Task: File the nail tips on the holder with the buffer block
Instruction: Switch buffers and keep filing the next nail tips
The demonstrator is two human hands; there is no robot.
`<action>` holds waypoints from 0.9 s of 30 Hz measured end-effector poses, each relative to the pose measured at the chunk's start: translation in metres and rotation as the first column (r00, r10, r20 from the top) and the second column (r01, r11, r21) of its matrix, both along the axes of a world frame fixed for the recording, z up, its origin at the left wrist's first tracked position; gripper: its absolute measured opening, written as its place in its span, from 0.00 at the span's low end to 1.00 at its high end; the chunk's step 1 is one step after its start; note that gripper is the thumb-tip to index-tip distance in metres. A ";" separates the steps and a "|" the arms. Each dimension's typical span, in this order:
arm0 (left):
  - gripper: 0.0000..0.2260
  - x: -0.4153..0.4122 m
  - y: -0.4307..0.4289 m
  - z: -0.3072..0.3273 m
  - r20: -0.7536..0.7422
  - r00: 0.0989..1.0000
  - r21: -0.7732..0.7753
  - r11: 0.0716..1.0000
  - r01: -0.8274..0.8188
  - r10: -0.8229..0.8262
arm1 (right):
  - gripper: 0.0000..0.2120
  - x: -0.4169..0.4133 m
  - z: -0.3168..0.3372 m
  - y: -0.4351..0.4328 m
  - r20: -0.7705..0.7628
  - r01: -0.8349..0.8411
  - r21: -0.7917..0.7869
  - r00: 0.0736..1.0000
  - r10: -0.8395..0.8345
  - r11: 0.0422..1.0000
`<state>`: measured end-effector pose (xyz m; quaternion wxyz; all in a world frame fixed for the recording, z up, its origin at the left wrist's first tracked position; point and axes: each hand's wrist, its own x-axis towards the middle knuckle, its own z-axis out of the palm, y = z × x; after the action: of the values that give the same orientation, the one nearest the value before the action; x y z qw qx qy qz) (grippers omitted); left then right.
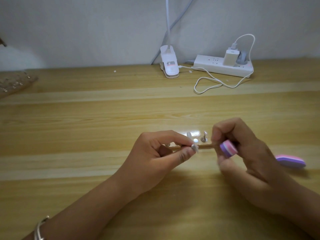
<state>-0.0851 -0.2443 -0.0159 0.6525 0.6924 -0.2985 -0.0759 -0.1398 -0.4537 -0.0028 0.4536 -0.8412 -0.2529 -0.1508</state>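
Observation:
A thin wooden holder strip (206,145) lies on the table between my hands, with small metal stands and clear nail tips (189,135) on it. My left hand (155,153) pinches one stand with a clear nail tip (194,147) between thumb and forefinger, just above the strip. My right hand (242,149) grips a pink, white and purple buffer block (228,148), its end facing the held tip, a short gap apart. The strip's left end is hidden behind my left hand.
A second pink and purple buffer block (290,161) lies on the table right of my right hand. At the back stand a white clip lamp (168,66), a power strip (223,65) with a charger, and a looping white cable (207,84).

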 end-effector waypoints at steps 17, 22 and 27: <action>0.05 -0.002 0.001 -0.003 -0.031 0.999 -0.011 1.000 0.012 -0.013 | 0.08 0.007 -0.005 0.004 0.251 0.119 -0.131 0.965 -0.083 0.984; 0.08 -0.002 0.001 -0.003 -0.019 0.999 -0.006 0.999 0.048 -0.048 | 0.08 0.007 -0.004 0.002 0.243 0.120 -0.142 0.967 -0.083 0.983; 0.08 -0.002 0.002 -0.002 -0.027 0.997 0.013 0.997 0.072 -0.072 | 0.09 0.007 -0.004 0.002 0.220 0.116 -0.140 0.972 -0.083 0.983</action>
<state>-0.0870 -0.2427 -0.0178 0.6485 0.6846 -0.3138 -0.1106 -0.1326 -0.4514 -0.0070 0.3504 -0.8639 -0.2681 -0.2428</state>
